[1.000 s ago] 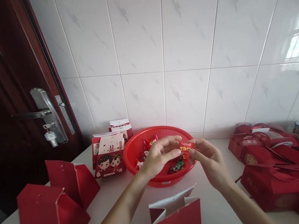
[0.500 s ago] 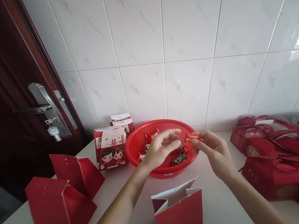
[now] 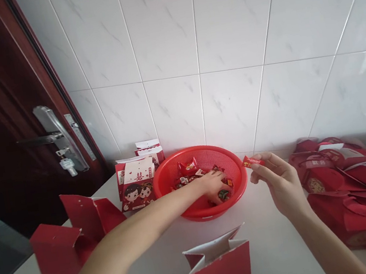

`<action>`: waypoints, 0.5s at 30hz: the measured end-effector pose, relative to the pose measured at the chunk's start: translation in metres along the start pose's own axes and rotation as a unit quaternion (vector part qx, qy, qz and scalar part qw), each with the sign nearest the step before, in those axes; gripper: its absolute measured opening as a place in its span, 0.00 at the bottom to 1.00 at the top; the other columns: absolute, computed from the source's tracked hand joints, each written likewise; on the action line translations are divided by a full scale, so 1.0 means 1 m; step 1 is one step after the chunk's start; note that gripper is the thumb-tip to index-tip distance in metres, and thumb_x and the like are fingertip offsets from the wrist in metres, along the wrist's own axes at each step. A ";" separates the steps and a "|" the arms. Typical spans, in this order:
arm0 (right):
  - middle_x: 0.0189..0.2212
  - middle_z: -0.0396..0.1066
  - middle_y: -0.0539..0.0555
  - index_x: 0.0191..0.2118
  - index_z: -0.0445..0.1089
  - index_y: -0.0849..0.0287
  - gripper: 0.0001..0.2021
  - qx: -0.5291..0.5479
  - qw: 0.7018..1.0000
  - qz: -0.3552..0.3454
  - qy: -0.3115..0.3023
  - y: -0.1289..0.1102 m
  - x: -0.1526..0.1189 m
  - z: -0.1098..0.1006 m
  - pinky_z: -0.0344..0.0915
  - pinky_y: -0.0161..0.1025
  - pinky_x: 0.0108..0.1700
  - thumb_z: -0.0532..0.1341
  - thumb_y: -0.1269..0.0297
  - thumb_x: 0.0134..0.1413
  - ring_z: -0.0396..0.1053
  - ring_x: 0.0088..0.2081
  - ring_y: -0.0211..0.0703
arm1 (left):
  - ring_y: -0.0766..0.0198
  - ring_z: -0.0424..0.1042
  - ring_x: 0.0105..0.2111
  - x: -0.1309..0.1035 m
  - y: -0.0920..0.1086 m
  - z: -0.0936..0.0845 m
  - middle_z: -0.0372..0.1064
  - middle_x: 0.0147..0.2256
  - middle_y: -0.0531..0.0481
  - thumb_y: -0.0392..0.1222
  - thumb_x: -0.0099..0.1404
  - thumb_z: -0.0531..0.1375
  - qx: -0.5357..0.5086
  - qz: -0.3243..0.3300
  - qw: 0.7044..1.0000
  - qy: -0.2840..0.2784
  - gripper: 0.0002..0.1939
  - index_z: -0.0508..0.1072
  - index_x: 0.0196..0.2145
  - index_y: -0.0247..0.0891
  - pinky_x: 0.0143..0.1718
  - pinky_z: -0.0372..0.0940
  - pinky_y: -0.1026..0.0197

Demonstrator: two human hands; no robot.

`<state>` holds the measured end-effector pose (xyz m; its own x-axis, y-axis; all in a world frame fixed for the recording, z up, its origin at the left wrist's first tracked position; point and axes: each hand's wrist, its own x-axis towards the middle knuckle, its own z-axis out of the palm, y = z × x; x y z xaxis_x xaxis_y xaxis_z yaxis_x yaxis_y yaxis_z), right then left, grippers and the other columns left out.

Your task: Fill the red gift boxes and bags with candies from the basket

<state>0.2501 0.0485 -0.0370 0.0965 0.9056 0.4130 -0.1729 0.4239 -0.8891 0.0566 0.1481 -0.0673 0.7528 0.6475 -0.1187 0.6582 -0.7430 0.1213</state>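
Between the thumb and fingers of my right hand (image 3: 279,177) is a small red wrapped candy (image 3: 252,161), held just beyond the right rim of the red plastic basket (image 3: 202,215). My left hand (image 3: 214,185) reaches down into that basket, fingers apart over the wrapped candies (image 3: 185,180); its fingertips are partly hidden among them. A larger red packet (image 3: 188,166) lies toward the back of the basket. In front of the basket stands a red paper box (image 3: 221,270), upright with its top open.
Two red boxes with open tops (image 3: 57,254) stand at the left, partly behind my left forearm. Printed red and white boxes (image 3: 138,185) lean beside the basket. Many filled-looking red boxes (image 3: 350,207) crowd the right side. A tiled wall (image 3: 178,110) rises behind; a door (image 3: 2,114) is at left.
My left hand has gone from above the basket down into the candies. My right hand, still pinching the red candy, has moved right, out past the rim.
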 end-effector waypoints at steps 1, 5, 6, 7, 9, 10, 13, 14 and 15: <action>0.26 0.71 0.50 0.35 0.74 0.57 0.10 -0.002 1.000 0.001 -0.001 0.000 0.000 0.000 0.65 0.39 0.31 0.70 0.57 0.52 0.64 0.24 0.37 | 0.40 0.65 0.58 0.003 -0.003 -0.002 0.69 0.57 0.41 0.40 0.44 0.74 0.038 -0.019 0.999 -0.005 0.31 0.80 0.49 0.49 0.58 0.58 0.47; 0.26 0.71 0.51 0.35 0.75 0.57 0.10 -0.009 1.000 0.000 -0.002 0.000 0.002 -0.002 0.66 0.39 0.31 0.71 0.57 0.51 0.65 0.25 0.37 | 0.38 0.69 0.53 0.000 -0.028 -0.019 0.72 0.50 0.33 0.32 0.49 0.69 0.106 -0.119 0.987 -0.021 0.20 0.80 0.43 0.39 0.54 0.61 0.42; 0.26 0.71 0.51 0.35 0.75 0.57 0.10 -0.009 1.000 0.001 -0.003 0.001 0.002 -0.002 0.66 0.39 0.31 0.71 0.57 0.51 0.65 0.25 0.37 | 0.39 0.71 0.50 -0.004 -0.036 -0.024 0.73 0.47 0.34 0.31 0.50 0.67 0.107 -0.136 0.985 -0.016 0.18 0.80 0.41 0.38 0.51 0.64 0.44; 0.25 0.71 0.51 0.35 0.76 0.57 0.10 -0.009 1.000 0.003 -0.004 0.002 0.003 -0.001 0.66 0.39 0.30 0.71 0.57 0.51 0.65 0.24 0.38 | 0.42 0.72 0.48 -0.009 -0.043 -0.029 0.74 0.46 0.36 0.31 0.52 0.66 0.108 -0.150 0.983 -0.012 0.17 0.79 0.41 0.38 0.47 0.65 0.48; 0.24 0.71 0.51 0.34 0.76 0.58 0.11 -0.010 1.000 0.012 -0.006 0.005 0.003 -0.001 0.66 0.39 0.30 0.71 0.56 0.50 0.65 0.24 0.38 | 0.48 0.74 0.44 -0.020 -0.055 -0.037 0.74 0.45 0.40 0.29 0.56 0.62 0.108 -0.171 0.979 0.002 0.18 0.77 0.44 0.41 0.41 0.67 0.54; 0.24 0.71 0.51 0.34 0.75 0.57 0.11 -0.011 1.000 0.016 -0.006 0.006 0.004 -0.001 0.65 0.38 0.30 0.71 0.56 0.50 0.65 0.24 0.37 | 0.50 0.75 0.44 -0.026 -0.061 -0.040 0.75 0.45 0.41 0.28 0.58 0.59 0.109 -0.181 0.977 0.009 0.18 0.77 0.45 0.41 0.38 0.66 0.57; 0.25 0.72 0.51 0.34 0.76 0.57 0.11 -0.018 1.000 0.026 -0.005 0.010 0.004 0.000 0.65 0.38 0.30 0.72 0.56 0.49 0.65 0.24 0.37 | 0.53 0.75 0.41 -0.040 -0.072 -0.044 0.75 0.43 0.41 0.26 0.60 0.55 0.114 -0.207 0.971 0.025 0.16 0.78 0.39 0.39 0.34 0.64 0.60; 0.24 0.71 0.51 0.34 0.76 0.57 0.11 -0.021 0.999 0.028 -0.006 0.011 0.003 0.001 0.65 0.38 0.30 0.72 0.56 0.49 0.65 0.24 0.37 | 0.53 0.75 0.40 -0.043 -0.075 -0.045 0.76 0.42 0.41 0.25 0.59 0.55 0.116 -0.212 0.970 0.029 0.16 0.79 0.37 0.38 0.34 0.64 0.60; 0.23 0.71 0.50 0.34 0.76 0.57 0.11 -0.023 0.999 0.030 -0.007 0.012 0.003 0.002 0.65 0.38 0.30 0.71 0.56 0.49 0.65 0.24 0.38 | 0.53 0.75 0.41 -0.046 -0.076 -0.044 0.76 0.42 0.41 0.25 0.59 0.55 0.118 -0.215 0.969 0.033 0.15 0.79 0.35 0.37 0.34 0.64 0.60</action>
<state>0.2467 0.0565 -0.0456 0.0730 0.9295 0.3615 -0.1320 0.3683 -0.9203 -0.0275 0.1823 -0.0273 0.4141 0.9092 -0.0437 0.8963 -0.4156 -0.1547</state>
